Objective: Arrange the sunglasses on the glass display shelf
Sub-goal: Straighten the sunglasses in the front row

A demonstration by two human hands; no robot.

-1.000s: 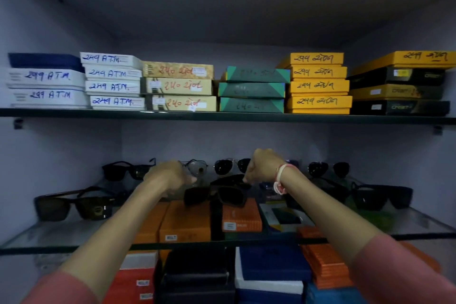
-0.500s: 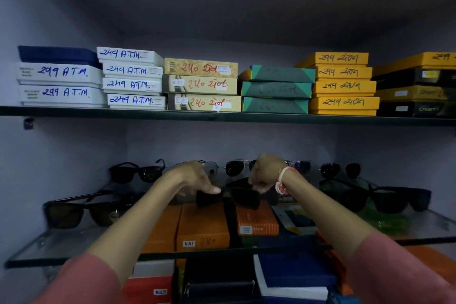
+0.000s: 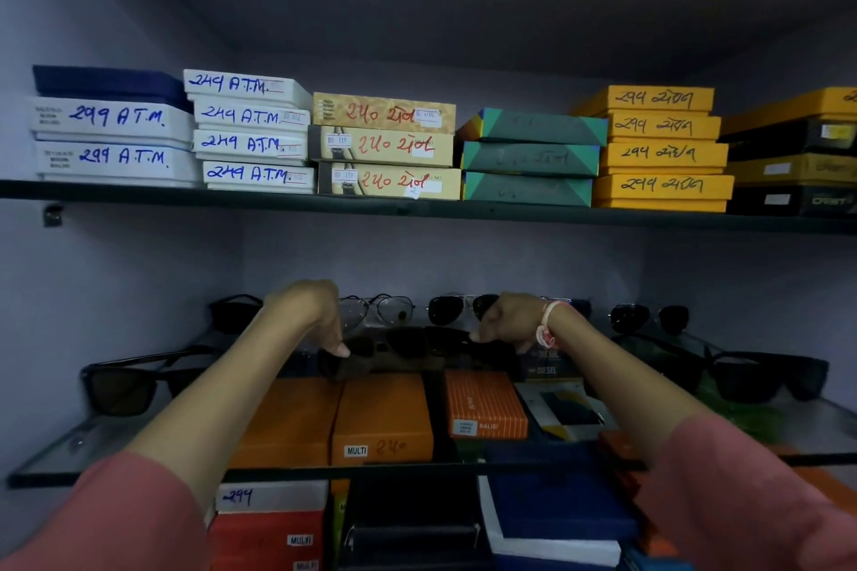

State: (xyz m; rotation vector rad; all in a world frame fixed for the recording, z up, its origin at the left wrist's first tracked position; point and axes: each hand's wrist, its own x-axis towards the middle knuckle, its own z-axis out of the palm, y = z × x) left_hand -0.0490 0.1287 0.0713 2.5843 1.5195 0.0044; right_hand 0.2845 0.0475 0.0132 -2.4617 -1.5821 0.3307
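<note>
A dark pair of sunglasses (image 3: 403,345) is held low over the middle of the glass display shelf (image 3: 116,468). My left hand (image 3: 310,315) pinches its left end and my right hand (image 3: 514,320) pinches its right end. The pair looks blurred. Behind it a back row stands along the wall: clear-lens aviators (image 3: 385,308), dark aviators (image 3: 457,308) and another dark pair (image 3: 649,318). A brown-lens pair (image 3: 125,389) lies at the shelf's left, a black pair (image 3: 765,378) at its right.
Orange boxes (image 3: 380,417) and other cases show through the glass from below. The upper shelf (image 3: 417,206) carries stacks of white, tan, green and yellow labelled boxes. Walls close in both sides.
Both hands have moved the held sunglasses a little further back on the shelf and apart along the frame. The camera has shifted left and closer.
</note>
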